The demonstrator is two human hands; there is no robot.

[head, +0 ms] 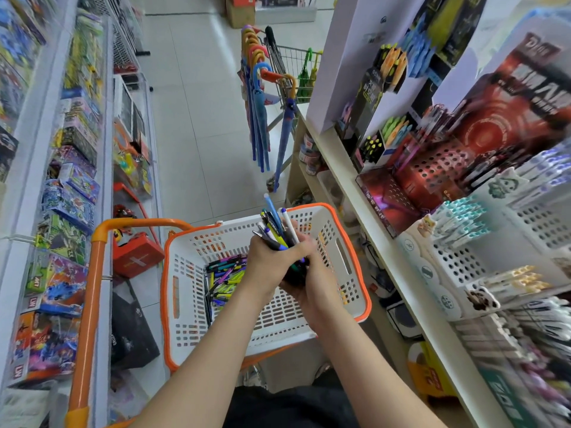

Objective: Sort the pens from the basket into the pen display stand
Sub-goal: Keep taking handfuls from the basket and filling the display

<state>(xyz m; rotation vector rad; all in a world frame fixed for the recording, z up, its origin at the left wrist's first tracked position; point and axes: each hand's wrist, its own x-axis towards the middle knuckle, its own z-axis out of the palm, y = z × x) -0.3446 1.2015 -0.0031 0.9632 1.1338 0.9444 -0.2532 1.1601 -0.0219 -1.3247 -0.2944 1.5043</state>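
A white basket with an orange rim [355, 242] sits on an orange-handled cart in front of me. Several loose pens [224, 278] lie in a heap on its floor at the left. Above the basket both hands clasp one bundle of pens [276, 225] that points up and away from me. My left hand [268, 261] grips the bundle from the left and my right hand [309, 273] wraps it from below right. The pen display stand [432, 177], red with rows of holes, stands on the shelf at my right, apart from both hands.
White perforated pen racks [463, 264] fill the right shelf below the red stand. Toy boxes [65, 211] line the left shelves. A wire cart hung with umbrellas [259, 118] stands ahead in the tiled aisle. The cart's orange handle [92, 288] runs along my left.
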